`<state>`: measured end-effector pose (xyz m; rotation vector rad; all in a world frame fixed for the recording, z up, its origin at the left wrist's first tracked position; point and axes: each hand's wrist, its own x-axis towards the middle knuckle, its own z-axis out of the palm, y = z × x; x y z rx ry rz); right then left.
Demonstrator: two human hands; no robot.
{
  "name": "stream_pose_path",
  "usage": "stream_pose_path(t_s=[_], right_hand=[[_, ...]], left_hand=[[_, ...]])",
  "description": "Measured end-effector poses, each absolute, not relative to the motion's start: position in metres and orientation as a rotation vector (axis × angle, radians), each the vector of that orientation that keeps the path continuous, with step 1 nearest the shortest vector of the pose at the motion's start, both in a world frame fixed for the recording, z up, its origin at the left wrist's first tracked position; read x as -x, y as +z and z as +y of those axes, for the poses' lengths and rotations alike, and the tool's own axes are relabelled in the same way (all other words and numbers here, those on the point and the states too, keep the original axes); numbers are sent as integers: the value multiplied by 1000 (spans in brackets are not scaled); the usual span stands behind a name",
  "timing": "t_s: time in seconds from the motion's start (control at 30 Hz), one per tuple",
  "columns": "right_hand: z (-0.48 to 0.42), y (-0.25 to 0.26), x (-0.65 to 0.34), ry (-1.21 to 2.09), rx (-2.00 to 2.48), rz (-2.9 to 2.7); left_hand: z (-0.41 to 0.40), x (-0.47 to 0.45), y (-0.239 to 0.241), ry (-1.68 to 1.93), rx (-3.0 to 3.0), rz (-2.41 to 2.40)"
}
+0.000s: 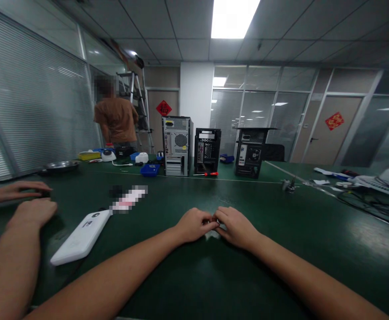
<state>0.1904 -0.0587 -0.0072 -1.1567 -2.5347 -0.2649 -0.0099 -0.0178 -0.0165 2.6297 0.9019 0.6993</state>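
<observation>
My left hand [194,224] and my right hand [236,226] rest together on the green table [281,249], fingertips pinched and meeting at the middle. Between them lies a small pale object [212,234], mostly hidden by the fingers; I cannot make out what it is. Both hands are closed around it.
A white flat device [81,238] lies to the left. Another person's hands [31,202] rest at the far left edge. Three computer cases [177,146] stand at the back with a red screwdriver [208,174] and blue tray [149,169]. A person in brown [116,120] stands by a ladder. Cables lie right.
</observation>
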Motion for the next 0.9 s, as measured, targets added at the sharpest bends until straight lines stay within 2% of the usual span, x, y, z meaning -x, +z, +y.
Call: stream_pose_path(t_s=[0.23,0.57,0.7,0.9], right_hand=[[-34,-1,-228,-318,1293,-2366],[22,-35,-422,-178,2049,-1685],[26,-48,-458,10,2099,-1415],[25,-44,-460,61,2042,-1326]], left_hand=[[-14,13,-17,743,-2625,975],[-10,19,-18,676,-2611,1019],[-8,19,-21,679,-2614,1012],[-5,17,-24,667,-2629,1041]])
